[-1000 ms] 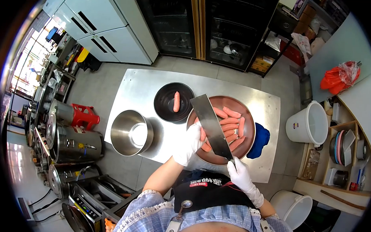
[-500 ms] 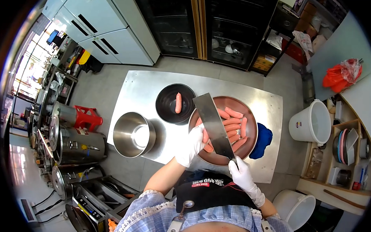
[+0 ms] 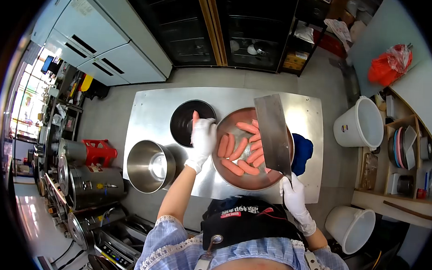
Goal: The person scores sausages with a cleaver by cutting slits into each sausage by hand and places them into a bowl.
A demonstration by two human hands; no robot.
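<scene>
My left hand (image 3: 204, 139), in a white glove, reaches over the black bowl (image 3: 177, 117) with fingers curled round a pink sausage (image 3: 195, 117). Most of that sausage is hidden under the hand; its upper end shows. My right hand (image 3: 293, 197), also gloved, grips the handle of a broad cleaver (image 3: 274, 137). The blade is raised above the right side of a wide reddish-brown basin (image 3: 236, 179), covering part of it. Several more sausages (image 3: 233, 166) lie loose inside the basin, some partly behind the blade.
A deep steel pot (image 3: 137, 168) stands at the left of the steel table (image 3: 150, 102). Blue cloth (image 3: 302, 154) lies right of the basin. White buckets (image 3: 356, 123) are on the right; large metal pots (image 3: 93, 178) line the left.
My left hand has moved left from the basin to the black bowl and closed round the sausage there. The cleaver has shifted right and turned more upright. The camera view has shifted a little.
</scene>
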